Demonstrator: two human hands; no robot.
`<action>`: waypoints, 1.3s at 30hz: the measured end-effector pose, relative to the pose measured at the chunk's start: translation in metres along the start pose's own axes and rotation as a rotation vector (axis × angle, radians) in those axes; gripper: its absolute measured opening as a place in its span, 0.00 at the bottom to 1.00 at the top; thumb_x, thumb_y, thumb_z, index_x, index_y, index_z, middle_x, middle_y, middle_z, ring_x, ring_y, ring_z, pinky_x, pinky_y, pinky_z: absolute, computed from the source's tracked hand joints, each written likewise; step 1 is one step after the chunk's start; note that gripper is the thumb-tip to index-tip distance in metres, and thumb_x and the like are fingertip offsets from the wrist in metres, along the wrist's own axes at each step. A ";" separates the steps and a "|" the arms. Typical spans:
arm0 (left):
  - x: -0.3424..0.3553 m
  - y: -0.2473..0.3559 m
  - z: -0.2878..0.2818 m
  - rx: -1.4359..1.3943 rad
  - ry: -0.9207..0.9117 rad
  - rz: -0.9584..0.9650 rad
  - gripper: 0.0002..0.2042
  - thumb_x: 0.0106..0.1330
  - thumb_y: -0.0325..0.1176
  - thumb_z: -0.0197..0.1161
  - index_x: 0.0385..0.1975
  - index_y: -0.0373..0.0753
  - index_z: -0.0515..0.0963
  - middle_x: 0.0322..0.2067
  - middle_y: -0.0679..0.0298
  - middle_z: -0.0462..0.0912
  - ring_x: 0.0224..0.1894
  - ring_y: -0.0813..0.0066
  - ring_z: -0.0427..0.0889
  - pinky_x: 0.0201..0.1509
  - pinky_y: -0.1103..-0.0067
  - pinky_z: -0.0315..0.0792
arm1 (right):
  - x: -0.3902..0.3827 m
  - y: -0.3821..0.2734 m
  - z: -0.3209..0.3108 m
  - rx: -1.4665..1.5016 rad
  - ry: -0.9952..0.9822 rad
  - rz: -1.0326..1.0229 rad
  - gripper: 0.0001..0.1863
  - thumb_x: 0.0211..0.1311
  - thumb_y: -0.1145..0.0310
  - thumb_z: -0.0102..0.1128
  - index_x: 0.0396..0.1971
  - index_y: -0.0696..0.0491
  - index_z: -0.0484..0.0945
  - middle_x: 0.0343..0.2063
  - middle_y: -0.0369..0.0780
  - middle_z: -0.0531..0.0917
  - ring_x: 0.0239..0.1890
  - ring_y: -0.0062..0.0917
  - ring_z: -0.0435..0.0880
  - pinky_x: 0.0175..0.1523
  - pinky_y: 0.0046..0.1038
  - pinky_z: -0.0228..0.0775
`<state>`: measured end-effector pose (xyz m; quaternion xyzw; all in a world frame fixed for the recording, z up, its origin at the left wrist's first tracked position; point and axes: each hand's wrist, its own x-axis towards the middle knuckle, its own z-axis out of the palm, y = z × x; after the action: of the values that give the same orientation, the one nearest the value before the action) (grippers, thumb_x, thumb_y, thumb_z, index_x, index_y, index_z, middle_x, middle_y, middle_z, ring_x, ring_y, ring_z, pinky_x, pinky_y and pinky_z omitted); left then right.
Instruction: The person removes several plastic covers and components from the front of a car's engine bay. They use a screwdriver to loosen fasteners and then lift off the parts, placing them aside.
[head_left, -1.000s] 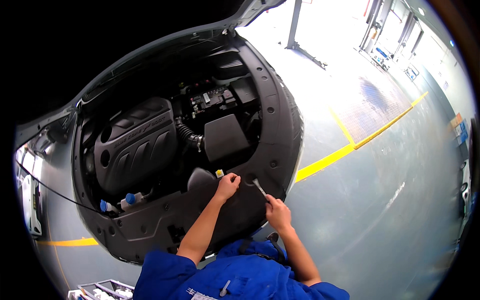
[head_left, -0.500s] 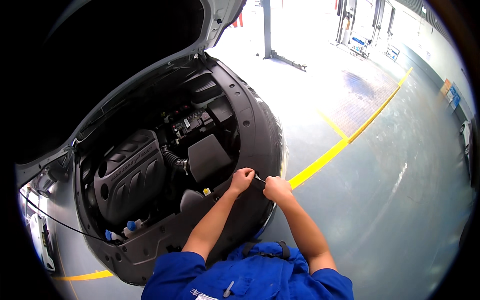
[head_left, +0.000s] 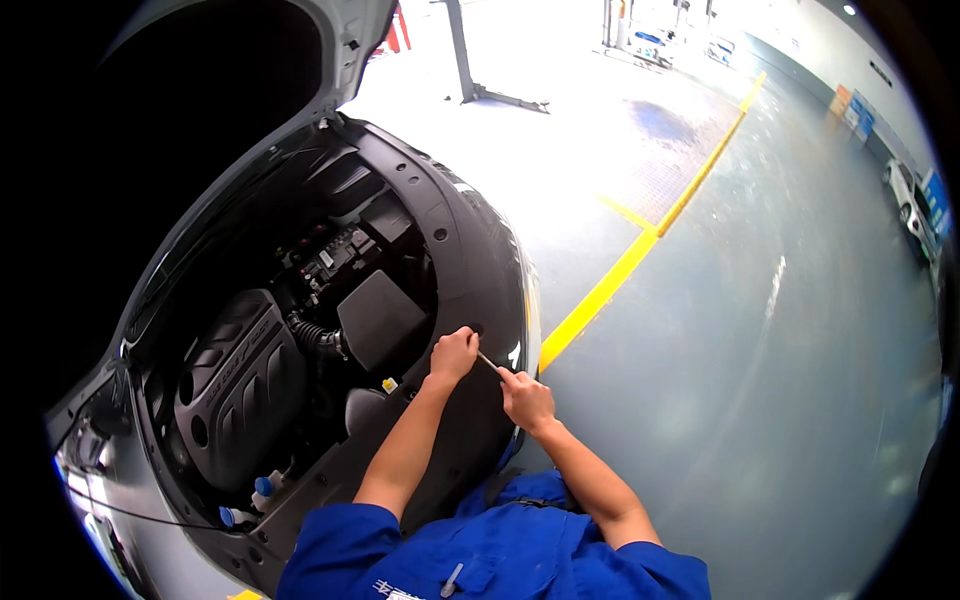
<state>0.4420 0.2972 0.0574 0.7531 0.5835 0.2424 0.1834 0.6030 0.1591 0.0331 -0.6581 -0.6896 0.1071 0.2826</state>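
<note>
My right hand (head_left: 527, 400) grips a thin, straight, screwdriver-like tool (head_left: 488, 361); its exact kind does not show. The shaft slants up and left to my left hand (head_left: 455, 354). The fingers of that hand are pinched together at the tool's far end, and what lies between them is hidden. Both hands are over the dark plastic front panel (head_left: 462, 270) of a car's engine bay, beside a round hole at its front edge.
The bonnet (head_left: 345, 60) stands raised. Behind the panel sit a ribbed engine cover (head_left: 240, 385), an air filter box (head_left: 381, 318), a yellow cap (head_left: 389, 384) and blue-capped reservoirs (head_left: 265, 487). A yellow line (head_left: 600, 305) crosses the floor; a lift post (head_left: 460, 50) stands beyond.
The car and floor have shifted left in the picture. My right hand has turned and dropped lower relative to my left, and more of the tool's shaft shows between them.
</note>
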 end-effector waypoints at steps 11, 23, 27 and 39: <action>-0.142 -0.037 -0.015 -1.296 -0.151 -0.521 0.09 0.77 0.37 0.60 0.42 0.38 0.80 0.24 0.65 0.78 0.19 0.81 0.71 0.18 0.84 0.61 | -0.151 -0.007 -0.025 0.004 0.008 0.146 0.21 0.65 0.69 0.60 0.58 0.48 0.80 0.36 0.42 0.84 0.36 0.38 0.88 0.38 0.38 0.81; -0.317 -0.035 -0.086 -1.915 -0.314 -0.957 0.09 0.73 0.33 0.56 0.43 0.34 0.78 0.33 0.58 0.79 0.25 0.77 0.73 0.16 0.87 0.63 | -0.489 0.158 0.025 0.609 0.168 1.628 0.10 0.70 0.65 0.60 0.36 0.58 0.76 0.18 0.38 0.76 0.14 0.24 0.75 0.17 0.28 0.67; -0.409 0.000 -0.058 -2.031 -0.216 -1.064 0.09 0.72 0.32 0.58 0.41 0.35 0.81 0.35 0.59 0.79 0.28 0.78 0.74 0.17 0.89 0.65 | -0.540 0.185 0.029 0.546 -0.123 1.559 0.12 0.68 0.64 0.62 0.35 0.59 0.78 0.18 0.40 0.78 0.15 0.26 0.78 0.19 0.30 0.70; -0.677 0.107 0.066 -1.594 -0.285 -1.498 0.08 0.68 0.27 0.58 0.44 0.36 0.73 0.32 0.62 0.76 0.21 0.81 0.68 0.16 0.85 0.61 | -0.695 0.232 0.009 0.473 -0.436 1.299 0.14 0.66 0.62 0.63 0.36 0.60 0.81 0.19 0.43 0.84 0.18 0.29 0.84 0.24 0.34 0.75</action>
<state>0.4287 -0.3843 -0.0392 -0.1043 0.5421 0.2876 0.7826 0.7762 -0.4864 -0.2681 -0.8199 -0.1587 0.5285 0.1528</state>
